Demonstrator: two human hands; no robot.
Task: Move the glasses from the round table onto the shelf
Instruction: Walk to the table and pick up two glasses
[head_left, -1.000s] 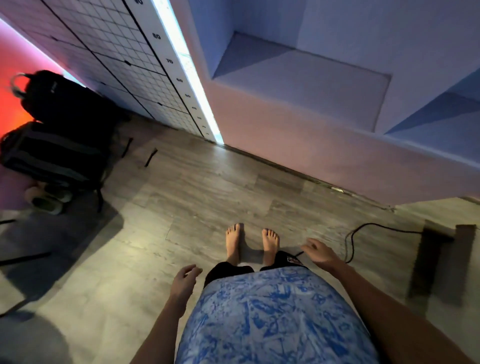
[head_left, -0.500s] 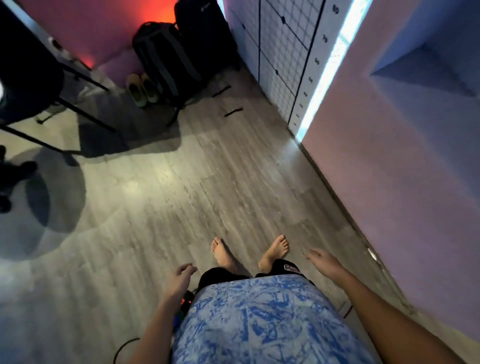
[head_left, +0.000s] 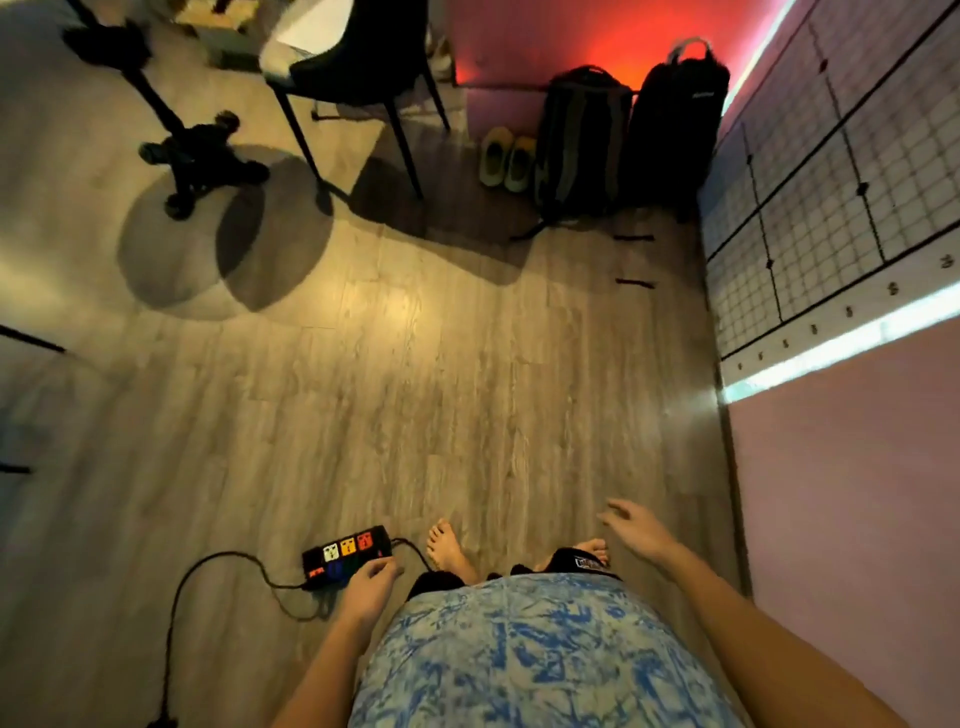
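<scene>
The person stands barefoot near the right edge of the wood-plank floor (head_left: 441, 364), beside the pink wall (head_left: 857, 519). The left hand (head_left: 371, 587) hangs with fingers loosely curled, grasping nothing, over the near end of a black power strip (head_left: 347, 556) with coloured sockets, while the right hand (head_left: 636, 530) is spread, relaxed and also empty. Along the far edge of the floor stand a black pedestal base (head_left: 200, 161), a dark chair (head_left: 358, 67), a pair of pale slippers (head_left: 506, 156) and, in the far right corner, two black backpacks (head_left: 582, 140); where the glasses are cannot be told from this view.
</scene>
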